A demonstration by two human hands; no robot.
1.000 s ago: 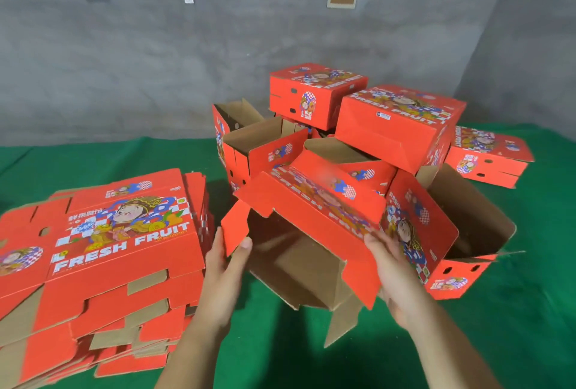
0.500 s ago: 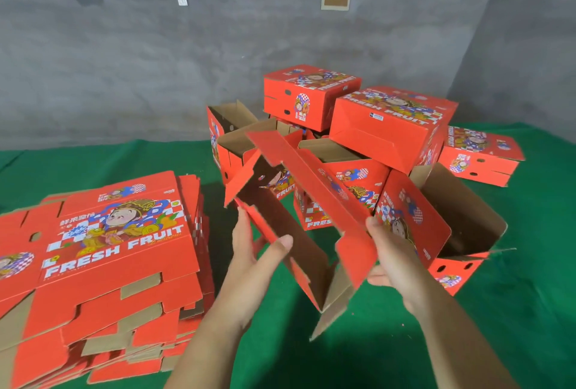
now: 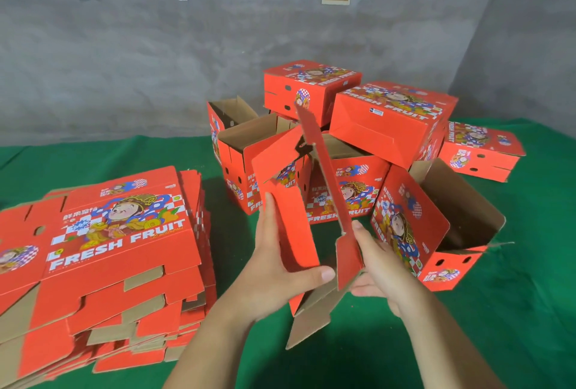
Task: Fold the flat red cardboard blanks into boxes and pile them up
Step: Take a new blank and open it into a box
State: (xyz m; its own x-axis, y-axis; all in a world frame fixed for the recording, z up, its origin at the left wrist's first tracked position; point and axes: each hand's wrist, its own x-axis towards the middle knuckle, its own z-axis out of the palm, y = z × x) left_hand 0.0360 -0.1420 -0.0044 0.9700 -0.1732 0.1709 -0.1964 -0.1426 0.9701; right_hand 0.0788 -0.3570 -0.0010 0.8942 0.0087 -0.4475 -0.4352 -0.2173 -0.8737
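Note:
Both hands hold a half-opened red cardboard blank (image 3: 299, 226) upright above the green table, its brown flaps hanging below. My left hand (image 3: 274, 267) grips a red side panel, fingers behind it and thumb across its lower edge. My right hand (image 3: 377, 261) pinches the narrow edge-on panel on the right, thumb on its near face. A thick stack of flat red blanks (image 3: 103, 251) printed "FRESH FRUIT" lies at the left. Behind the blank sits a pile of folded red boxes (image 3: 383, 127), some shut, some with open tops.
An open box (image 3: 436, 226) lies tipped on its side just right of my right hand. Another shut box (image 3: 480, 151) rests at the far right. Green cloth (image 3: 514, 326) covers the table. A grey concrete wall (image 3: 156, 61) rises close behind the pile.
The blank has been turned from lying open towards me to standing nearly upright and edge-on. My left hand has shifted from under a flap to gripping a side panel.

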